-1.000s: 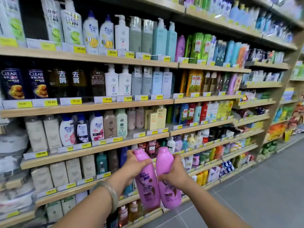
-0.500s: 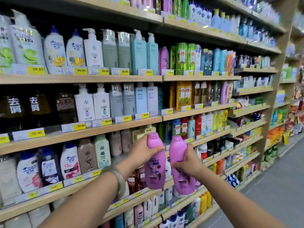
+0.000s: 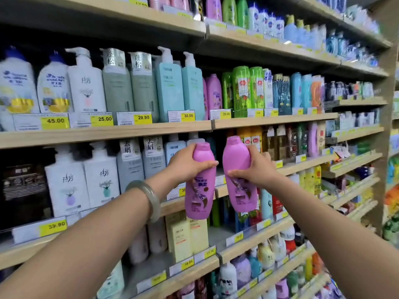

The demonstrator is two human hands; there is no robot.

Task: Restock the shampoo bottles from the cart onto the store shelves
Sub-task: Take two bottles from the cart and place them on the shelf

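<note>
The left hand (image 3: pixel 183 164) is gripping a purple shampoo bottle (image 3: pixel 199 197) around its upper body. The thumb is lying across the front and the rest of the hand is wrapping round the bottle's left side. The right hand (image 3: pixel 258 169) is gripping a second purple bottle (image 3: pixel 238 160) the same way. Its thumb is pressing the front, and its fingers (image 3: pixel 266 157) are curling round the far side.

Both bottles are being held in the air with caps up, in front of the store shelves and not resting on any board. The left one is hanging nearly upright, while the right one is leaning its cap towards the left. A narrow gap is separating them between the two thumbs.

Above the fingers, matching purple bottles (image 3: pixel 214 93) are standing on a wooden shelf board (image 3: pixel 274 121), just beside green bottles (image 3: pixel 241 89), with a yellow 20.00 price tag (image 3: pixel 226 114) under them. Behind the fingers, pale blue pump bottles (image 3: pixel 174 147) are standing on the next shelf down. Below the fingers, pale yellow boxes (image 3: pixel 187 236) are sitting on a lower shelf. A pale green bangle (image 3: pixel 151 199) is circling the left wrist.
</note>
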